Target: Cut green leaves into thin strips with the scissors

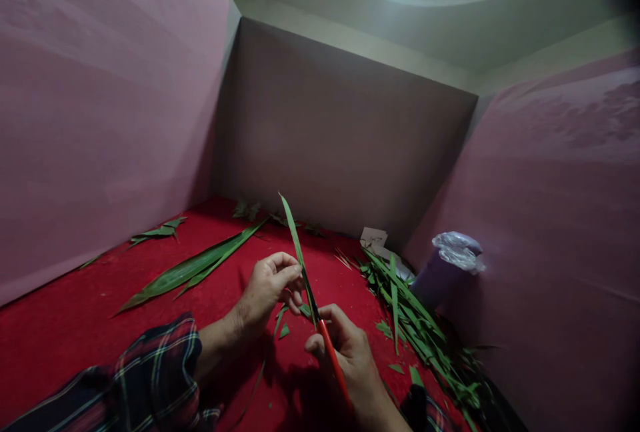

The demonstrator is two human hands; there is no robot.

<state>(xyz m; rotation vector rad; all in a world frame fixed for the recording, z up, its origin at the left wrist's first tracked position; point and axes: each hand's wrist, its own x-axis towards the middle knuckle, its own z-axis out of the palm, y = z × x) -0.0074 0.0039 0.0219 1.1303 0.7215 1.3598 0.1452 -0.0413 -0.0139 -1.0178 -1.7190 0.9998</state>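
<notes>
Above the cloth [75,312], the left hand [267,289]'s pinched grip should tension the leaf [291,222] against the scissors [333,359] in the right hand [356,355]'s closed grip.

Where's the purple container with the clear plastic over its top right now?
In the head view, the purple container stands at the right, against the pink wall, just beyond the pile of long green leaves.

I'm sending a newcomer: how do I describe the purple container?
Start at the bright red cloth covering and go to its right side, where long green leaves lie heaped. Beside that heap, near the pink wall, is the purple container, set apart by the crumpled, shiny clear plastic over its top.
</notes>
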